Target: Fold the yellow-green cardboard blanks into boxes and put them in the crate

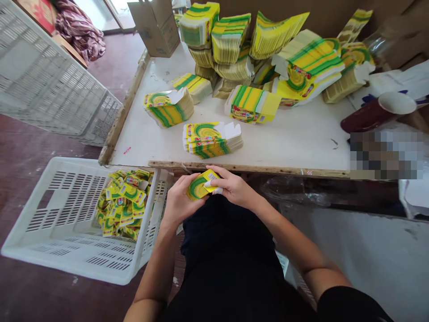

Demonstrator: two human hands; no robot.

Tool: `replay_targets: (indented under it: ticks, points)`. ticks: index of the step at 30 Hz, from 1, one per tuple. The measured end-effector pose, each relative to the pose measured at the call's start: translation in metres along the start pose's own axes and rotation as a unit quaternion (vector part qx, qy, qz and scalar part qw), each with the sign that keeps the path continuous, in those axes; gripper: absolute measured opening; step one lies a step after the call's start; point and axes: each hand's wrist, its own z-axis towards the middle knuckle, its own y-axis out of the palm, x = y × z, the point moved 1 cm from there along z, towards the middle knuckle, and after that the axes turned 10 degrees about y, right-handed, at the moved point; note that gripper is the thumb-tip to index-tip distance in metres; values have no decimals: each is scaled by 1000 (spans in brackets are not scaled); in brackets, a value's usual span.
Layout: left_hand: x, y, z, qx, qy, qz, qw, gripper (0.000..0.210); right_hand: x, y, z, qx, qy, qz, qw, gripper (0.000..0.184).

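Crates: a white slatted crate (43,76) stands tilted at the far left on the reddish floor, and a second white crate (67,223) lies on the floor just left of the person's knees.
Crate contents: a loose heap of small folded cartons (122,203), yellow and green, fills the right end of the lower crate, against its wall.
Left hand: the left hand (177,201) is held just below the table edge, its fingers curled around the left side of a small yellow-green carton (200,184) and pressed onto it.
Carton: it sits between both hands, in front of the person's dark clothing, just under the wooden lip of the table (301,143) and to the right of the lower crate.
Right hand: the right hand (234,188) grips the carton's right end, thumb and fingertips pinched on a white flap; the fingers are close together.
Table top, near: a flat stack of unfolded cartons (211,139) lies just beyond the hands, with two more stacks (169,107) and (253,103) behind it.
Table top, far: a big untidy pile of printed carton bundles (268,44) leans against the brown cardboard at the back, beside a brown cardboard box (156,27).
Right side: a dark red cup (378,112) with a pale rim lies tipped on the table's right end, near some white papers.
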Motion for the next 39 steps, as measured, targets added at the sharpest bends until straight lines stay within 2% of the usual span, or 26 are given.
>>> replay_targets:
  ticks: [4,8,12,15,18,20,22,25,28,31,33,36,37,39]
  points:
    - [3,3,0,17,7,23,1000,44,-4,4,-1,18,30,26,999,23]
    - [5,10,-4,43,-8,24,999,45,-12,20,0,36,52,96,993,47]
    - [-9,6,-14,60,-38,10,997,46,-19,32,11,47,72,87,992,57]
    - [-34,-19,-29,115,-96,39,988,54,-21,20,33,78,60,38,994,57]
    - [-62,-60,-49,248,-163,168,940,73,-14,-9,62,164,57,-47,984,41]
    - [-74,-83,-62,286,-211,214,910,81,-4,-27,81,205,97,-128,965,40]
    - [-79,-93,-70,299,-251,216,895,75,7,-37,96,182,168,-201,948,38]
    - [-76,-79,-70,269,-284,138,910,63,15,-40,106,149,217,-253,931,32]
    - [-63,-43,-57,218,-278,-23,935,55,6,-40,103,172,202,-251,931,36]
    - [-46,-5,-38,172,-231,-212,934,59,-16,-33,88,177,176,-223,942,39]
    - [-33,14,-25,180,-183,-334,907,68,-31,-20,72,144,153,-180,961,40]
    - [-15,25,-7,259,-146,-469,832,60,-46,11,45,62,137,-35,988,37]
    - [-10,24,-2,295,-146,-497,803,55,-49,23,37,33,144,43,988,37]
    - [-2,20,7,361,-148,-536,749,49,-52,42,24,-13,167,207,964,37]
